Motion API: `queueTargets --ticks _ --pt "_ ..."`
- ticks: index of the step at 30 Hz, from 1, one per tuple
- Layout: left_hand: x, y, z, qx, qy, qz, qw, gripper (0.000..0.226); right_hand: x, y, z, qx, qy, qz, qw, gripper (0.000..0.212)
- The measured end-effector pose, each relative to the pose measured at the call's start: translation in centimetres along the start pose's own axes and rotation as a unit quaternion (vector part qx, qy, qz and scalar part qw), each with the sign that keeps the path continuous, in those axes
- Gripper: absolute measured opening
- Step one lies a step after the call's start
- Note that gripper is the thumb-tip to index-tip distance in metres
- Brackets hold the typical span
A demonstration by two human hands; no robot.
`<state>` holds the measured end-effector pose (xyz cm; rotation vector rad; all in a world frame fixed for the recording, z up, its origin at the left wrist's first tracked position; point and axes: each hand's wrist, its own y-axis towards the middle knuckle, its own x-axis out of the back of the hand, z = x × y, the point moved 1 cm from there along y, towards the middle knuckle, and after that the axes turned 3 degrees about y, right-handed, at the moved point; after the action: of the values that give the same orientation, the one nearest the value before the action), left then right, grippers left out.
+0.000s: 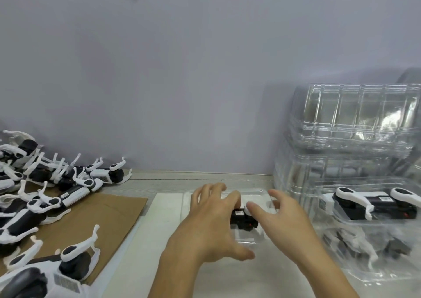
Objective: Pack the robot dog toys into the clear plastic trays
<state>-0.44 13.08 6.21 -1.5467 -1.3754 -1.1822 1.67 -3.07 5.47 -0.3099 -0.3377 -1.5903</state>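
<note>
2 open hands (211,215) (276,220) of yours hover over the toy (243,220) in the tray (262,195), gripping nothing; loose toys (45,197) crowd its left, packed trays (373,208) its right.

Toy in hand: we see a black-and-white robot dog toy (243,219) lying in a clear plastic tray (255,197) at centre.
Loose toys: a heap of robot dogs (45,195), left.
Packed tray (376,204): right, one dog inside.
Empty trays (355,120): stacked behind it.
</note>
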Motion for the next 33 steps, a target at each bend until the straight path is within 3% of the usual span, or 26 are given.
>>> queueTargets --ticks 4,7,9,11,12,15,17,19,22,26,29,31,33 --pt "-0.5 -0.1 -0.1 0.008 -0.034 0.044 0.998 0.095 -0.5 0.0 -0.9 -0.023 -0.050 0.001 0.998 0.065" --pt "0.2 -0.3 0.8 0.028 -0.108 0.057 0.992 0.105 -0.7 0.0 -1.2 -0.021 -0.046 0.005 0.999 0.066" --pt "0.8 -0.2 1.9 0.052 -0.163 -0.010 0.985 0.096 -0.8 0.2 -1.4 -0.021 -0.040 0.005 0.999 0.065" --pt "0.9 -0.2 3.3 0.126 -0.180 -0.104 0.970 0.080 -0.8 0.3 -1.6 -0.023 -0.028 0.009 0.999 0.064" --pt "0.8 -0.3 4.0 0.182 -0.188 -0.115 0.958 0.076 -0.7 0.4 -1.6 -0.023 -0.025 0.011 0.999 0.063" --pt "0.0 -0.5 5.5 0.307 -0.253 -0.019 0.917 0.069 -0.7 0.4 -1.9 -0.020 -0.022 0.016 0.999 0.063" --pt "-0.5 -0.5 5.8 0.309 -0.296 -0.004 0.904 0.047 -0.8 0.6 -2.1 -0.017 -0.016 0.020 1.000 0.055" --pt "-0.7 -0.5 5.6 0.303 -0.306 -0.023 0.902 0.048 -0.9 0.6 -2.2 -0.014 -0.009 0.018 1.000 0.050" --pt "-1.0 -0.4 5.3 0.303 -0.299 -0.054 0.903 0.049 -1.1 0.4 -2.3 -0.010 -0.012 0.022 1.000 0.059" --pt "-1.1 -0.7 5.1 0.301 -0.313 -0.046 0.900 0.065 -1.1 0.4 -2.3 -0.013 0.001 0.018 1.000 0.060" --pt "-0.7 -0.9 5.0 0.275 -0.395 -0.018 0.877 0.087 -1.0 0.2 -1.9 -0.007 0.024 0.008 1.000 0.064" --pt "-0.4 -1.0 5.1 0.258 -0.453 -0.008 0.853 0.093 -0.9 -0.1 -1.0 0.012 0.026 -0.006 1.000 0.050" --pt "-0.3 -1.1 5.6 0.250 -0.509 -0.004 0.823 0.089 -0.9 -0.7 0.4 0.054 0.041 -0.006 0.998 0.019"
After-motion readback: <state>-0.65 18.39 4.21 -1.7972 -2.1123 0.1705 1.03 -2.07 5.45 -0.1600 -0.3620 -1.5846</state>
